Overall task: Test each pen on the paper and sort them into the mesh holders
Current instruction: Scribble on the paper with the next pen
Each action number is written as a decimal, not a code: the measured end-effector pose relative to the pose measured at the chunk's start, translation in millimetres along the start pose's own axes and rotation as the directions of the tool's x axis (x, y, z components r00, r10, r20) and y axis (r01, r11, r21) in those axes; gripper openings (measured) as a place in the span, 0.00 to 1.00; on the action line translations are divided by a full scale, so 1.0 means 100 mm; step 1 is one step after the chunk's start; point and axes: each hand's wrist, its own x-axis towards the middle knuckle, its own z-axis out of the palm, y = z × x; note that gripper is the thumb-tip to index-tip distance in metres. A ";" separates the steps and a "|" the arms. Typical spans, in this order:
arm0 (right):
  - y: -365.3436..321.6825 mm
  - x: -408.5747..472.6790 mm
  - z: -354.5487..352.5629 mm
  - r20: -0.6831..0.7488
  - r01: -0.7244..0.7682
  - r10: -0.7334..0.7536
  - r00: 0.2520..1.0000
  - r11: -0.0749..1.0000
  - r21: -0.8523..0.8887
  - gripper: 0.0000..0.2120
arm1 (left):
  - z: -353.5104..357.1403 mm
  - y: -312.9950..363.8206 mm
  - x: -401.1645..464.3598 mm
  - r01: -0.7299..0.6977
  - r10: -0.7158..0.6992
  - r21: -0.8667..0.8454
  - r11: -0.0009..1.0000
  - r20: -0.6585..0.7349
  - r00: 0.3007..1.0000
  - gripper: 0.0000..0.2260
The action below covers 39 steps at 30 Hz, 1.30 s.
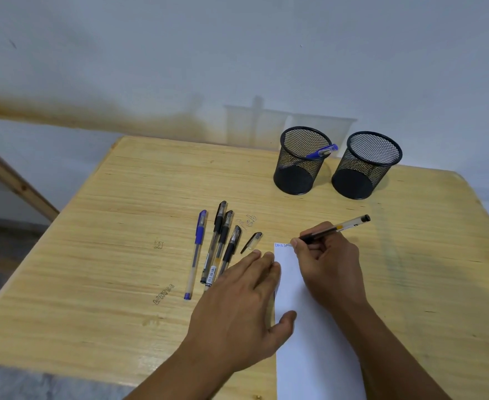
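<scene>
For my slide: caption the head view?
Right hand tests black pen on paper; left hand steadies it.

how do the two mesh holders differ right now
The left holder has a blue pen leaning on its rim with the capped end sticking out; the right holder looks empty. The left holder stands closer to the row of pens on the table; the right holder is farther from them. Both are black, round, upright and look alike.

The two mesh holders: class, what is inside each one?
The left mesh holder holds one blue pen, its capped end leaning out over the rim. The right mesh holder shows only its dark base; no pen is visible inside.
</scene>
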 end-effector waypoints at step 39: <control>-0.01 -0.01 -0.02 -0.031 0.070 -0.070 0.997 0.998 -0.007 0.11 | 0.03 0.00 -0.01 0.001 -0.001 0.003 1.000 -0.007 1.000 0.31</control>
